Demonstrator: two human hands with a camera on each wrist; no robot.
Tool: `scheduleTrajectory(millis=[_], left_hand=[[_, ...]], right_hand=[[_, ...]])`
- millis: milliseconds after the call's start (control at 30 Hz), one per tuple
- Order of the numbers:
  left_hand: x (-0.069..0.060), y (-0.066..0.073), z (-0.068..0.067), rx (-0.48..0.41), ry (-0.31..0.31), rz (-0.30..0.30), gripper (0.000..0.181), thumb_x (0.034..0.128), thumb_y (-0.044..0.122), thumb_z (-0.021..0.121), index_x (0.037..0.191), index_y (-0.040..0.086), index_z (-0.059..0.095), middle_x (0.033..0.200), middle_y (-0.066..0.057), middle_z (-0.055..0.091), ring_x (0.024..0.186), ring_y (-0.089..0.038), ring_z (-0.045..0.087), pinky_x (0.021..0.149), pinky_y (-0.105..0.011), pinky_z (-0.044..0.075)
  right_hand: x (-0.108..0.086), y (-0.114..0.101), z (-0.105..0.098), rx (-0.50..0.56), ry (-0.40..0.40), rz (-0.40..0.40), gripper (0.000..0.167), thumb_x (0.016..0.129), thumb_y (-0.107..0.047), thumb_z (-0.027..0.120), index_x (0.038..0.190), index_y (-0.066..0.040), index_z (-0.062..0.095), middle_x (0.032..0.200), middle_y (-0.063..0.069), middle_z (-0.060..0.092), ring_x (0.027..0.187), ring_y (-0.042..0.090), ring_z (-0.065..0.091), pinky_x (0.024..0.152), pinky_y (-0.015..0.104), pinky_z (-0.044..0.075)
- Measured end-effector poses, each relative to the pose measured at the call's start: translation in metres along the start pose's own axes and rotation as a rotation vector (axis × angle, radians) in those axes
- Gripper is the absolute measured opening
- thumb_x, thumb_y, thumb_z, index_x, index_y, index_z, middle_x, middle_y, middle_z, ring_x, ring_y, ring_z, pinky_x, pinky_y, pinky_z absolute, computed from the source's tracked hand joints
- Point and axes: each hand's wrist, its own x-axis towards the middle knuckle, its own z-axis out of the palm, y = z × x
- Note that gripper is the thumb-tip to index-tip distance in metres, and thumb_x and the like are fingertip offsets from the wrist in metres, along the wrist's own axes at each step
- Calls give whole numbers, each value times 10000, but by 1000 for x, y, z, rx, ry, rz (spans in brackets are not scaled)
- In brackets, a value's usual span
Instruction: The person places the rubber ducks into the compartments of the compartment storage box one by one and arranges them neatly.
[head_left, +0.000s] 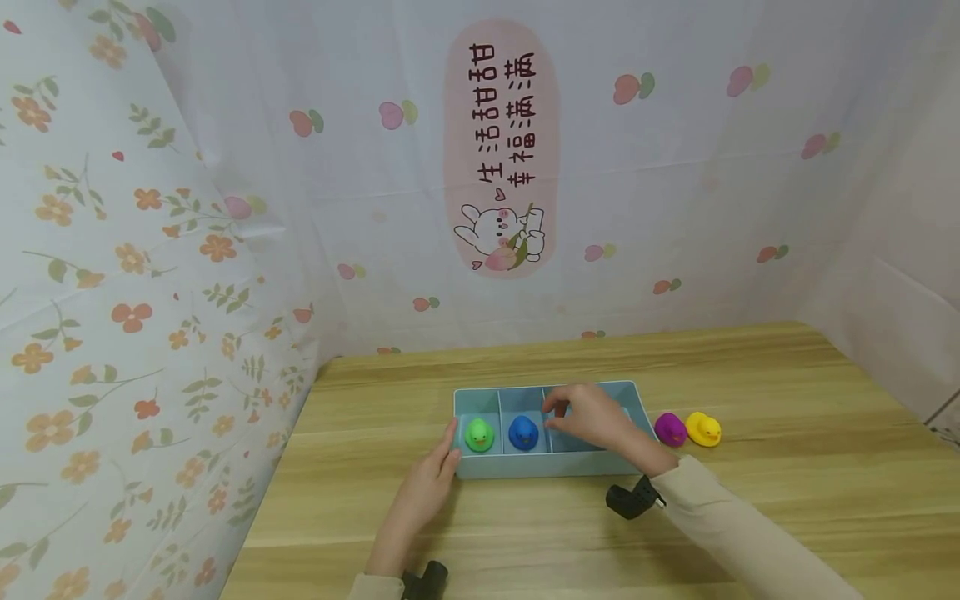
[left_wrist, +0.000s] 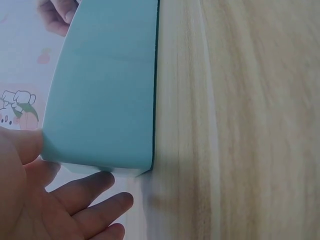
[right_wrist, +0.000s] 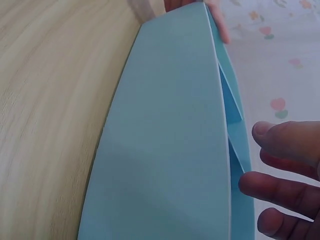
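A light blue divided box holds a green duck in its leftmost compartment and a blue duck in the one beside it. My left hand touches the box's left end; in the left wrist view its thumb lies at the top corner of the box, fingers extended along the end. Above the compartments right of the blue duck is my right hand, covering part of them. The right wrist view shows that hand with thumb and fingers apart and nothing between them, beside the box.
A purple duck and a yellow duck stand side by side on the wooden table, just right of the box. Behind the table hangs a printed cloth; a floral cloth hangs at the left.
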Motion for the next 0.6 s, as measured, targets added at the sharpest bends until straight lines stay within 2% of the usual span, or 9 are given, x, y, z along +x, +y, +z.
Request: scheduleTrajectory(millis=[233, 400, 600], left_hand=[[-1, 1, -1, -2, -2, -9, 510, 1037, 291, 393, 1517, 163, 275, 1484, -137, 392, 1334, -356, 420, 1087, -532, 354], [-2, 2, -1, 6, 0, -10, 513, 1037, 309, 389, 1517, 170, 273, 1483, -135, 393, 1334, -354, 421, 1087, -529, 356], [-1, 1, -1, 6, -3, 3, 514, 1038, 296, 392, 1517, 156, 270, 1481, -142, 391, 1334, -354, 419, 1085, -526, 358]], right_hand=[[-9, 8, -9, 16, 25, 25, 133, 811, -173, 756, 919, -103, 726, 751, -81, 626, 690, 73, 545, 624, 251, 469], [-15, 16, -14, 18, 61, 17, 126, 811, -175, 757, 907, -101, 723, 750, -82, 631, 692, 84, 550, 625, 235, 470], [-24, 25, -22, 18, 80, 49, 120, 816, -170, 752, 906, -96, 722, 753, -75, 640, 686, 86, 526, 603, 214, 461]])
